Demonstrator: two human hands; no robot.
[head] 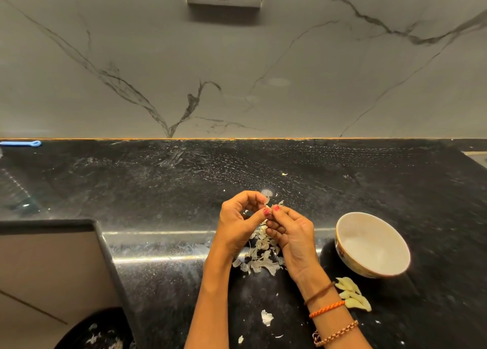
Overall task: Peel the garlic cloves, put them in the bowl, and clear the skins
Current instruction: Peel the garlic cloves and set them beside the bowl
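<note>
- The garlic clove being worked on sits up off the desk, between the fingertips of both hands, only a pale sliver of it showing with a scrap of skin curling off it.
- The left hand has its grip pinched on the clove from the left, thumb and forefinger curled round it.
- The right hand pinches from the other side, fingertips at the loose skin; its grip looks set to tear, not to hold.
- Directly beneath the hands lies a heap of skins on the black desk, with stray flakes nearer the body.
- Peeled cloves lie in a small cluster on the desk, just beside the bowl, not in it; the bowl looks empty.
- Step in hand: peeling, probably well along, judging by the heap.
- Next move, as I judge it: strip the last skin, then gather this clove and the cluster into the bowl, which calls for a short reach right.
- A dark bin with skins inside sits at lower left, likely where the heap goes.
</note>
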